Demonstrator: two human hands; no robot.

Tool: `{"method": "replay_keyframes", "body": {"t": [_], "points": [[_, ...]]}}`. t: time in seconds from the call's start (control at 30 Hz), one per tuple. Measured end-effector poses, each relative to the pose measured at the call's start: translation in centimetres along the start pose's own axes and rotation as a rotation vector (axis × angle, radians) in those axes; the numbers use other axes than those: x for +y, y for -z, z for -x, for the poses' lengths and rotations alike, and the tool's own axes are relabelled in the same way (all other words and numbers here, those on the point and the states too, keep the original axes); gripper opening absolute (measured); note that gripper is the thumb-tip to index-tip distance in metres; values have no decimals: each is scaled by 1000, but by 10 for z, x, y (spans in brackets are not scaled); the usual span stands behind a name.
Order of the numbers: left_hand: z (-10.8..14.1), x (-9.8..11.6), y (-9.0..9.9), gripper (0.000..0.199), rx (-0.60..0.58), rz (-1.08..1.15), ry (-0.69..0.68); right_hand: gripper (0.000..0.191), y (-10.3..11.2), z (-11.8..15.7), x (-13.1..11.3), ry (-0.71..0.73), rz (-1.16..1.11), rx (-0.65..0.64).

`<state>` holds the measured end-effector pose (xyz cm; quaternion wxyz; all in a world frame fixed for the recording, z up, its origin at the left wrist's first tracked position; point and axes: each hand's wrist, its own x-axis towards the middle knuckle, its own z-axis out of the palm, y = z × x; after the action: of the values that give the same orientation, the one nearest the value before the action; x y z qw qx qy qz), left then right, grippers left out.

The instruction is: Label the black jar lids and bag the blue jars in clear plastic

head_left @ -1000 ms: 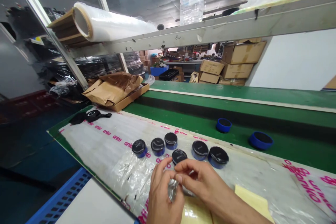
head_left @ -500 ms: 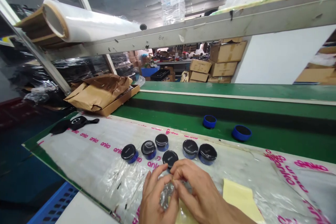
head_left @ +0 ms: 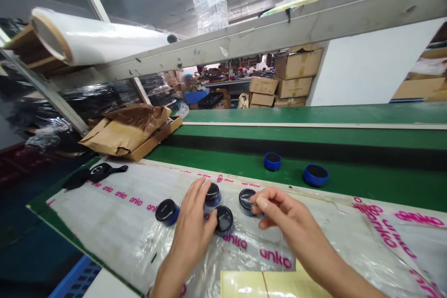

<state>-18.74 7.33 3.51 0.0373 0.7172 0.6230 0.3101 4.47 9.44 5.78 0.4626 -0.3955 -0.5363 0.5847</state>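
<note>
Several round black-topped, blue-sided pieces stand on the plastic-covered board. My left hand (head_left: 193, 223) reaches among them, thumb and fingers apart, with its thumb against the near piece (head_left: 224, 220) and its fingertips beside another piece (head_left: 212, 194). What lies under its palm is hidden. To the right, my right hand (head_left: 282, 212) has thumb and forefinger pinched together beside a glossy-topped piece (head_left: 247, 200); anything between those fingertips is too small to make out. One more piece (head_left: 167, 212) stands left of my left hand. Yellow sheets (head_left: 244, 284) lie at the near edge.
Two blue-rimmed round pieces (head_left: 272, 161) (head_left: 315, 175) rest on the green surface (head_left: 223, 149) beyond the board. A cardboard tray (head_left: 153, 142) with brown paper is at the back left, near a black strap-like item (head_left: 101, 172). A shelf beam (head_left: 244, 42) crosses above.
My hands have moved apart and forward from the near edge, the left onto the pieces and the right beside the glossy-topped one. More of the yellow sheets shows. The view has shifted slightly.
</note>
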Motion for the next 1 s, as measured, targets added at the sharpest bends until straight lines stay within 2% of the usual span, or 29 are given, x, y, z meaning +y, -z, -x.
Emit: {"method": "replay_keyframes", "body": {"t": [0.1, 0.2, 0.3, 0.4, 0.5, 0.6, 0.73, 0.8, 0.9, 1.0], "points": [[-31, -20, 4, 75, -242, -18, -42, 40, 6, -7, -3, -152, -164, -44], [-50, -32, 5, 85, -383, -28, -83, 42, 7, -9, -6, -198, -263, -87], [-59, -34, 7, 81, -413, -7, -116, 40, 7, -9, -9, -201, -296, -104], [-57, -24, 14, 69, -302, -31, -70, 40, 8, -7, -9, -208, -256, -126], [-36, -5, 27, 58, -65, -68, 37, 42, 6, -2, -7, -233, -215, -165], [9, 12, 35, 51, 180, -75, 112, 46, -2, 7, -3, -288, -178, -260], [77, 23, 19, 41, 357, -184, 232, 47, -19, 22, 4, -280, -82, -386], [100, 27, 5, 36, 354, -238, 342, 44, -28, 27, 7, -259, -31, -448], [113, 32, -9, 31, 225, -225, 517, 41, -41, 31, 11, -276, 14, -525], [113, 32, -5, 47, 63, -121, 577, 39, -49, 29, 15, -299, 29, -561]]}}
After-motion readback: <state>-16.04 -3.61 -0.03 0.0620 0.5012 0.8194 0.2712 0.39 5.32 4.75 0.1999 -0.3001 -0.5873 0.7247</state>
